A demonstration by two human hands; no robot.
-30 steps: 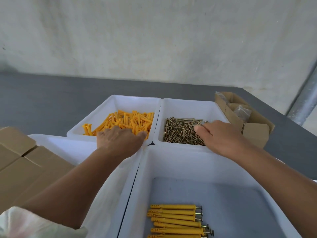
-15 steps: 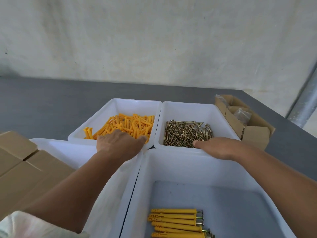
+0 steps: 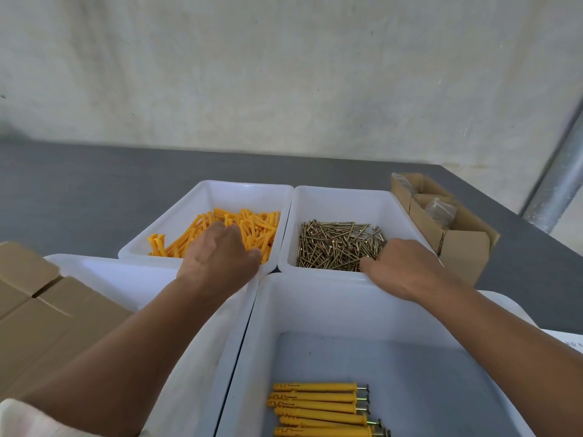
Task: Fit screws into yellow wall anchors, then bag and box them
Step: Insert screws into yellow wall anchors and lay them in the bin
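Closest bin (image 3: pixel 315 304) has the finished anchors (image 3: pixel 318 411) lying sideways, screw heads to the right. Past it, the left hand (image 3: pixel 220 252) sits right on the loose yellow anchors (image 3: pixel 252 223), ribbed plastic, mostly pointing away. The right hand (image 3: pixel 405 268) is at the near edge of the screws (image 3: pixel 334 244), a thin brassy tangle. Both hands' fingers are tucked under, so I can't tell if either holds anything. Cardboard box (image 3: pixel 463 247) is far right.

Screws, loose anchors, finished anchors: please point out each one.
screws (image 3: pixel 339 244), head view, middle of the pile.
loose anchors (image 3: pixel 263 227), head view, right part of the heap.
finished anchors (image 3: pixel 315 406), head view, middle of the row.
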